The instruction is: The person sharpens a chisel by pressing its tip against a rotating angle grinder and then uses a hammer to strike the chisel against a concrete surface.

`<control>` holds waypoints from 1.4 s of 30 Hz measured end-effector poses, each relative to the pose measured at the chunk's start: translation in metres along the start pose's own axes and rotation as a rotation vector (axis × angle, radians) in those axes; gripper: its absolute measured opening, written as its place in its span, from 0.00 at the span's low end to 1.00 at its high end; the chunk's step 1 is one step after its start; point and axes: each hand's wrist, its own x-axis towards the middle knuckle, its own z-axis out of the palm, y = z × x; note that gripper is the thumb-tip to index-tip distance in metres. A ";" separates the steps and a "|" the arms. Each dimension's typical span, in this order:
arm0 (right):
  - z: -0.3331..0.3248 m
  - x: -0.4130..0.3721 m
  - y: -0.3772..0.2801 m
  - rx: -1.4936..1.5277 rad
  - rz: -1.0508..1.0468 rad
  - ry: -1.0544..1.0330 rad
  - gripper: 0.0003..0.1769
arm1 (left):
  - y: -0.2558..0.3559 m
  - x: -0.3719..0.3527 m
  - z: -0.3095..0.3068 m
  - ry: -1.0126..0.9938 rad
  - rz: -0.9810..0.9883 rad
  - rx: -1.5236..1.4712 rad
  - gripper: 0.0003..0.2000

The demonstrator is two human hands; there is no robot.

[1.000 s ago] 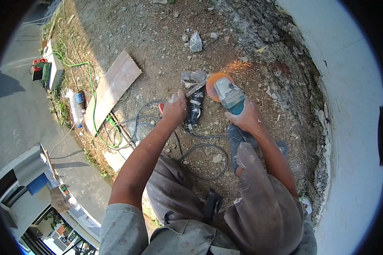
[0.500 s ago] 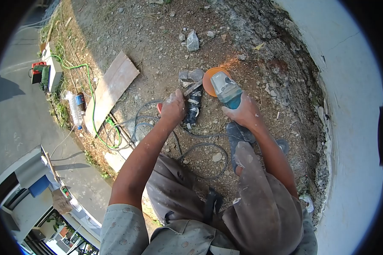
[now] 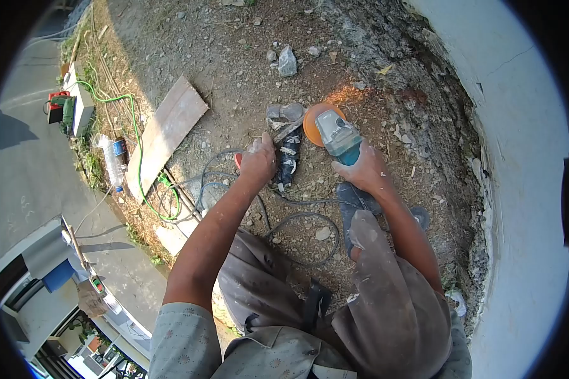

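My right hand (image 3: pixel 365 165) is wrapped around the body of a teal and grey angle grinder (image 3: pixel 337 131). Its orange disc (image 3: pixel 316 120) meets the end of a flat metal blade (image 3: pixel 289 131), and orange sparks (image 3: pixel 348 95) spray away over the soil. My left hand (image 3: pixel 258 159) is closed around this blade's red-handled tool; a red end (image 3: pixel 238 160) shows at the hand's left side. Just under the blade lies a dark thing (image 3: pixel 289 158) with white patches and a grey, wider top. My fingers hide most of the tool's handle.
A grey cable (image 3: pixel 310 215) loops over the ground near my shoe (image 3: pixel 354 202). Left of it lie a wooden board (image 3: pixel 167 136), a green cord (image 3: pixel 134 120) and plastic bottles (image 3: pixel 110 165). Stones (image 3: pixel 287 61) lie ahead; a white wall (image 3: pixel 518 189) stands on the right.
The spark spray has grown brighter and wider. The grinder and both hands have shifted very slightly; both grips are unchanged.
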 end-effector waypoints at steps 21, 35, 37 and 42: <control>0.003 -0.009 -0.001 -0.020 0.005 -0.049 0.43 | -0.009 0.007 -0.001 -0.088 0.036 -0.069 0.13; 0.008 -0.006 0.003 -0.033 0.002 -0.051 0.44 | -0.009 0.007 -0.001 -0.097 0.002 -0.140 0.21; 0.007 -0.005 0.002 -0.030 0.022 -0.058 0.45 | -0.010 0.005 -0.002 -0.093 0.041 -0.117 0.15; 0.004 -0.012 0.014 -0.029 0.018 -0.046 0.47 | -0.011 0.008 -0.004 -0.108 0.016 -0.100 0.16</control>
